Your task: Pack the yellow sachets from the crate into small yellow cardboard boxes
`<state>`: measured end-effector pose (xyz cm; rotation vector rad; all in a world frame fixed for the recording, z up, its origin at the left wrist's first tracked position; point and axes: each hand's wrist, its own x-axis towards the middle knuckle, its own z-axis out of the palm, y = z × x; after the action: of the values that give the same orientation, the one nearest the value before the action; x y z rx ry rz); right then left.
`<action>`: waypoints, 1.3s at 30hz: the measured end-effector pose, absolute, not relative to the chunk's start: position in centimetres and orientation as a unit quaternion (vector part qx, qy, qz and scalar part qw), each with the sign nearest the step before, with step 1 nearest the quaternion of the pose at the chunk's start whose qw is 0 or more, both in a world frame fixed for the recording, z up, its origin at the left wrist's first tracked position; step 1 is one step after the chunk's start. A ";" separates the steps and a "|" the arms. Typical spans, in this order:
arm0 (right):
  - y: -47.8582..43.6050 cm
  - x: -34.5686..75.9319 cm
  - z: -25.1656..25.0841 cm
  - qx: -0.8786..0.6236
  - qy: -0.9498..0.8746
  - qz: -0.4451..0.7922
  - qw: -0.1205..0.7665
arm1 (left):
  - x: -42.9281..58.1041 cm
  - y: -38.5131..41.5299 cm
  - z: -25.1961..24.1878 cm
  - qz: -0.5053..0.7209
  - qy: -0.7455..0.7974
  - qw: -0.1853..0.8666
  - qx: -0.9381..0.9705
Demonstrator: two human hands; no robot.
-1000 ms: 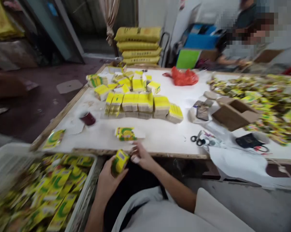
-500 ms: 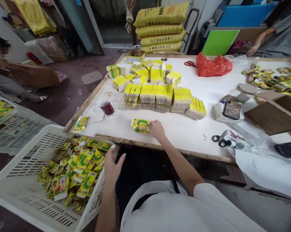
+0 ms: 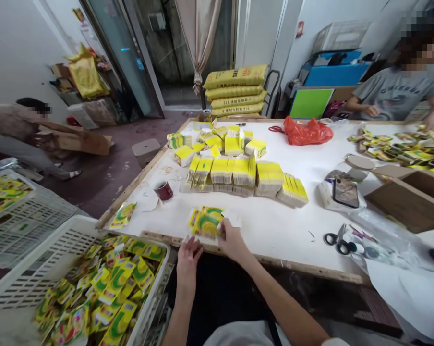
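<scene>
Nearest, lower left: a white slatted crate (image 3: 33, 265) holding a heap of loose yellow-and-green packets (image 3: 114, 288). Left hand (image 3: 189, 259): at the near edge of the white table (image 3: 274, 235), fingers loosely bent, nothing visible in their grasp; half a second ago it hung beside the crate's rim. Right hand (image 3: 235, 242): fingers closed on the right end of the overlapping packets (image 3: 206, 223), which lie on the table just inside its wooden edge. Where a single narrow packet face showed earlier, a wider, partly doubled patch of print now appears, suggesting a second packet laid over the first; blur hides the exact count. The shift, as judged here, centres the work on this small group, with both hands now close about it rather than one near the crate. Beyond: a dark red mug (image 3: 163, 191) to the left, then a row of tightly packed stacks (image 3: 269, 175); farthest, piled yellow sacks (image 3: 235, 91)
</scene>
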<state>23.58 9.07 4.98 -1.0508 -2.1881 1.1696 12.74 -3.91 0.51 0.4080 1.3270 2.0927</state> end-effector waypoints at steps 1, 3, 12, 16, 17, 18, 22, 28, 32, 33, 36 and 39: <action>7.9 23.8 5.1 -0.329 -0.782 0.486 0.212 | 12.9 -3.6 1.1 0.809 0.474 0.317 0.142; 5.5 24.1 5.4 -0.239 -0.740 0.600 0.190 | 13.4 -3.1 2.6 0.827 0.432 0.337 0.128; 2.8 23.7 5.0 -0.206 -0.623 0.728 0.197 | 13.9 -2.6 5.1 0.842 0.439 0.311 0.038; 4.9 24.2 4.6 -0.234 -0.624 0.695 0.268 | 14.0 -3.7 3.8 0.791 0.530 0.286 0.107; 5.5 24.4 4.5 -0.236 -0.623 0.691 0.279 | 13.9 -4.0 3.6 0.775 0.552 0.283 0.117; 6.1 24.8 4.5 -0.236 -0.624 0.688 0.286 | 13.7 -4.3 3.5 0.757 0.573 0.288 0.125; 8.2 26.9 5.4 -0.239 -0.702 0.589 0.322 | 11.0 -5.3 4.2 0.724 0.588 0.311 0.184; 8.7 28.7 8.5 -0.028 -0.905 0.336 0.259 | 9.7 -5.6 6.9 0.544 0.620 0.401 0.399; 6.8 27.5 7.5 -0.065 -0.892 0.302 0.329 | 13.2 -4.5 6.4 0.491 0.658 0.405 0.402; 6.2 27.2 7.0 -0.102 -0.872 0.314 0.360 | 13.8 -4.3 6.0 0.510 0.677 0.374 0.377; 3.9 26.2 5.2 -0.190 -0.793 0.397 0.421 | 14.5 -4.2 4.8 0.544 0.725 0.280 0.318; 2.8 25.5 4.3 -0.246 -0.690 0.528 0.430 | 14.2 -4.7 4.4 0.534 0.754 0.225 0.308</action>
<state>25.49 2.82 4.30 -0.6129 -1.7202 1.3180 14.22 -4.73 4.40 0.8508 2.0806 1.4728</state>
